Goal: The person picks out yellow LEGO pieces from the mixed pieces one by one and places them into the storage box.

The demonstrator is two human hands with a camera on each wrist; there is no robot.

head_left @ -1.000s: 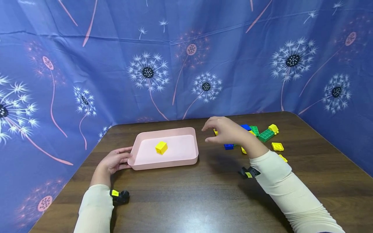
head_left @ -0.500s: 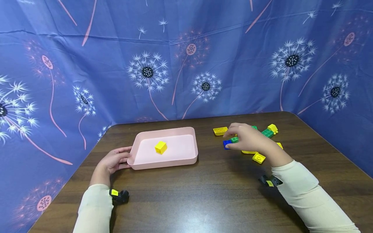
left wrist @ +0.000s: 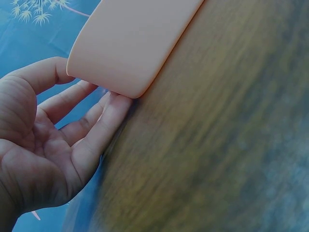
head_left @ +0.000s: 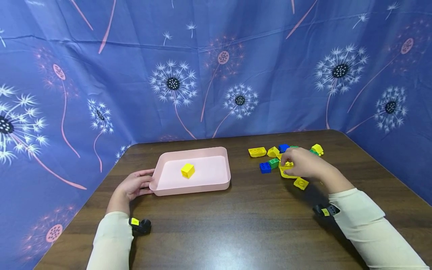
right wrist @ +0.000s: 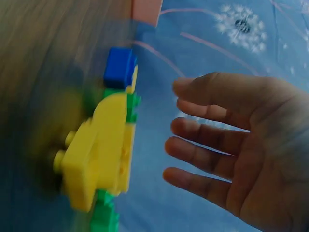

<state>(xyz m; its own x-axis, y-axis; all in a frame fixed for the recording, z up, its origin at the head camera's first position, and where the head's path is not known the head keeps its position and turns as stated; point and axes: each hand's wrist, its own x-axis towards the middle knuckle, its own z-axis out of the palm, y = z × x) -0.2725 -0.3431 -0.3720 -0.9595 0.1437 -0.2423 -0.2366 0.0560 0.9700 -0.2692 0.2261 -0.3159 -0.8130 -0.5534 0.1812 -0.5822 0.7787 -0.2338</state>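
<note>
Toy building bricks (head_left: 288, 173) lie loose on a bench, below a person's right hand (head_left: 303, 163).

Yellow, green and blue pieces sit in a loose cluster on the right of the dark wooden bench (head_left: 202, 225). The right hand hovers beside them, thumb and fingers apart and holding nothing. To the left, a shallow pink tray (head_left: 190, 190) contains one yellow block (head_left: 188, 170). The left hand (head_left: 132, 185) rests its mostly straight fingers against the tray's left end.

The bricks look like hard plastic: probably light, stiff, smooth and not easily broken. A pinch across two opposite side walls, below the studs, should hold best. The tray seems thin-walled and light, likely to slide if pushed.

In the head view, the right hand hides part of the cluster; the right wrist view reveals the gap between fingertips and bricks. The left wrist view shows fingertips meeting the tray's outer corner, but not the block inside, which only the head view shows.
</note>
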